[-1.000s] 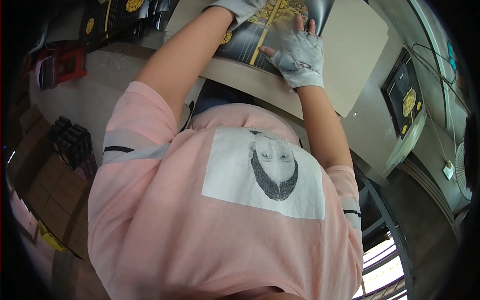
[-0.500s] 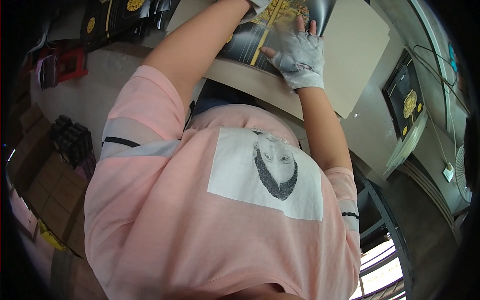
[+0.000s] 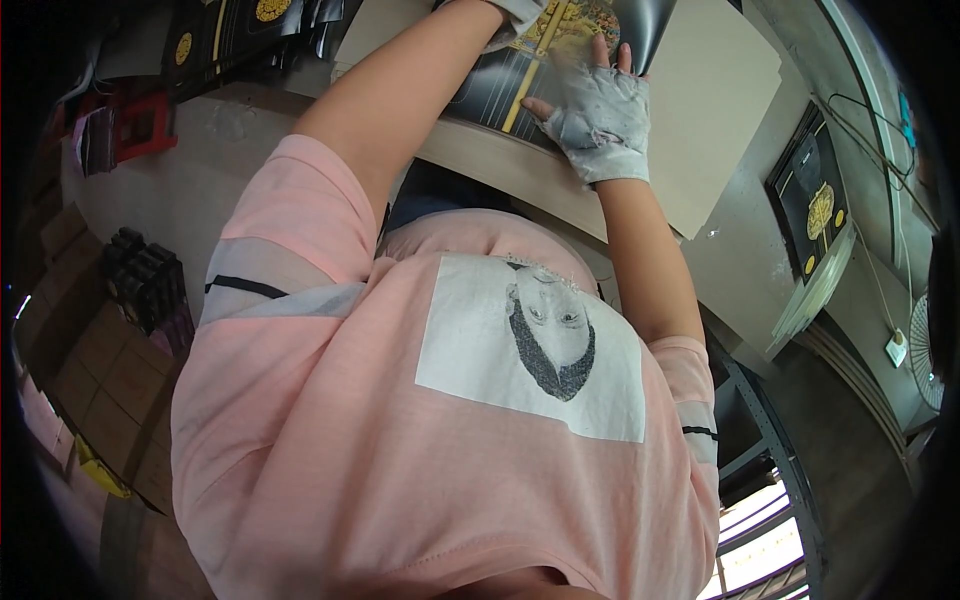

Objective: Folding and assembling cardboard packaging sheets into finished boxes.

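Note:
My right hand (image 3: 603, 118), in a grey-white fingerless glove, rests on a glossy black printed sheet (image 3: 490, 93) with gold bands and a gold ornamental pattern. Its fingers are spread and the hand is open, with nothing held. My left hand (image 3: 518, 22), gloved likewise, reaches over the sheet at the top edge of the view. The picture cuts off its fingers, so its grip is hidden. Beneath the sheet lies pale grey-beige board (image 3: 715, 110), which extends past it on the right. Toward the upper right, the sheet's surface curves up or catches the light.
Black and gold printed pieces (image 3: 225, 40) lie at the far left of the table. A red holder (image 3: 145, 128) stands below them. More black-gold printed sheets (image 3: 808, 205) are stacked at the right. Cables (image 3: 870, 125) and a white fan (image 3: 925, 350) are along the right side.
My left forearm has shifted slightly to the right and now covers a small gold spot on the sheet. My right hand has barely moved.

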Available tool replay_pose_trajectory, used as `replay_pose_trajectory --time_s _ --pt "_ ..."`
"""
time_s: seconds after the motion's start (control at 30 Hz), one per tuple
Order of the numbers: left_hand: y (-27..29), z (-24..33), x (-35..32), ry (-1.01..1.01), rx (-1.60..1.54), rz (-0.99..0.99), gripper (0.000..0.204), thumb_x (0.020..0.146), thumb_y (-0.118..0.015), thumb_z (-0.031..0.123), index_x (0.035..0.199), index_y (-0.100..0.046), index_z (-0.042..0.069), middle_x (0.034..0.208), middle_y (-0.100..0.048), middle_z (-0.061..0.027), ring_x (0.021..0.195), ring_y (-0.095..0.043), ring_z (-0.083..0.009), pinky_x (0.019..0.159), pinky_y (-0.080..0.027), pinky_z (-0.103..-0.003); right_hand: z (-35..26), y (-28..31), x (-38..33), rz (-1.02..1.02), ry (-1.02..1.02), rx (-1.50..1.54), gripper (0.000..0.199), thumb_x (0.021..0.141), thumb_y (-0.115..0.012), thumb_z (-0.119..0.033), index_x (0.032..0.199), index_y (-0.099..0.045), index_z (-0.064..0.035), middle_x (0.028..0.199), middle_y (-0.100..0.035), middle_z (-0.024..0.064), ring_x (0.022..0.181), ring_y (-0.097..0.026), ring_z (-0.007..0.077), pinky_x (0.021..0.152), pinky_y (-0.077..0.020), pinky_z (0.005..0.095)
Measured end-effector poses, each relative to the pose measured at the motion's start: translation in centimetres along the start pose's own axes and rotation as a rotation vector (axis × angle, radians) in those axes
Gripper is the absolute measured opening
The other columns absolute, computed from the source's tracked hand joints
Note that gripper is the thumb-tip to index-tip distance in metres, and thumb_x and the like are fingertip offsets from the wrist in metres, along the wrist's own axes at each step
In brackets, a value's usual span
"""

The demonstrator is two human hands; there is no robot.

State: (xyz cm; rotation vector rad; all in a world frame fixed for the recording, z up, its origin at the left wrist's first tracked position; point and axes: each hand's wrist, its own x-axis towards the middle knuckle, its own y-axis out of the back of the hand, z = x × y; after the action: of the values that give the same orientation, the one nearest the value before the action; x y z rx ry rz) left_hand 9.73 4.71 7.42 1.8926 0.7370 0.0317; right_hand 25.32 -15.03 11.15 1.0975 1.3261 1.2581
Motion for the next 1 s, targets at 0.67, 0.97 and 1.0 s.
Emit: replay_pose_trajectory --time_s 0.67,0.97,1.0 --pt "1.7 3.7 -1.5 0.396 -0.578 0.126 0.061 0.102 -0.051 0.048 0.150 -0.046 0.011 0.134 -0.062 -0.0241 0.126 -0.059 -0.0341 0.107 -0.048 -0.042 0.0 -0.6 0.0 -0.008 -0.011 0.014 0.085 0.082 -0.058 -0.082 0.152 -0.052 -0.0349 0.168 -0.033 0.0132 0.155 -0.025 0.0425 0.122 -0.0195 0.0647" --pt "3.4 8.7 -6.5 0.287 -0.568 0.342 0.059 0.099 -0.055 0.030 0.155 -0.046 0.011 0.160 -0.044 -0.0144 0.147 -0.043 -0.0298 0.116 -0.040 -0.043 0.4 -0.3 -0.3 -0.017 -0.034 0.017 0.085 0.080 -0.062 -0.080 0.151 -0.054 -0.0335 0.167 -0.035 0.0126 0.155 -0.026 0.0407 0.121 -0.0210 0.0649" --pt "4.3 9.2 -8.7 0.233 -0.554 0.269 0.060 0.101 -0.052 0.033 0.156 -0.044 0.010 0.161 -0.043 -0.0121 0.149 -0.040 -0.0285 0.119 -0.037 -0.044 0.2 0.1 -0.4 -0.010 -0.035 0.019 0.085 0.080 -0.062 -0.080 0.151 -0.054 -0.0335 0.167 -0.035 0.0126 0.155 -0.026 0.0407 0.121 -0.0210 0.0649"
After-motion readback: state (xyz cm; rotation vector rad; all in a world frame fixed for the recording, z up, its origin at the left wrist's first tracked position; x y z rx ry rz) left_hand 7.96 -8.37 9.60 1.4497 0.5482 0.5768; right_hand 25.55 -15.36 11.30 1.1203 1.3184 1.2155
